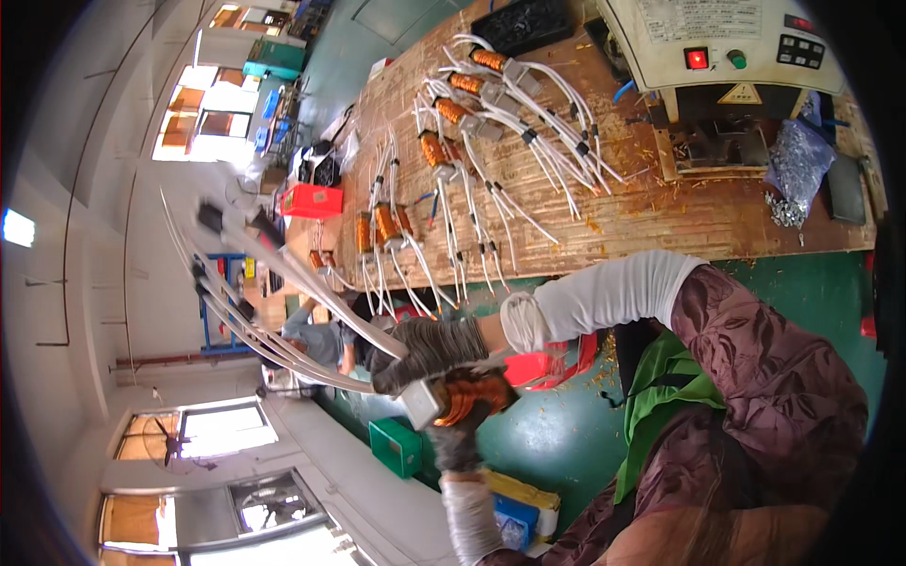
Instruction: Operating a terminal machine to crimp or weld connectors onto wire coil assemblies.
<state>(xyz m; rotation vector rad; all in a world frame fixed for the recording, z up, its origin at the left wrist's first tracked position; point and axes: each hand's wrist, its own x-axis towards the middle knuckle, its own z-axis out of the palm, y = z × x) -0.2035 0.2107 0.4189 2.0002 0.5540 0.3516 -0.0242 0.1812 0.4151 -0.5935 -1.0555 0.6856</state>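
Note:
My right hand (436, 351), in a grey glove, is closed around the bundle of white lead wires (326, 300) near a coil. The wires run up and to the left, with black sleeves partway along them. My left hand (457, 447), in a dark glove, grips the wound coil (475, 398) from below. This coil has orange copper windings and a grey metal block (422, 404) on one side. Both hands hold the piece off the table, in front of my body. Some fingers are hidden behind the coil and wires.
Similar coils (432, 151) with white leads lie in a row on the worn wooden table (651, 222). A machine (722, 52) with a lit red switch stands at the right, near a bag of small metal parts (800, 160). A red stool (552, 368), green crate (394, 448) and another person (316, 338) are beyond.

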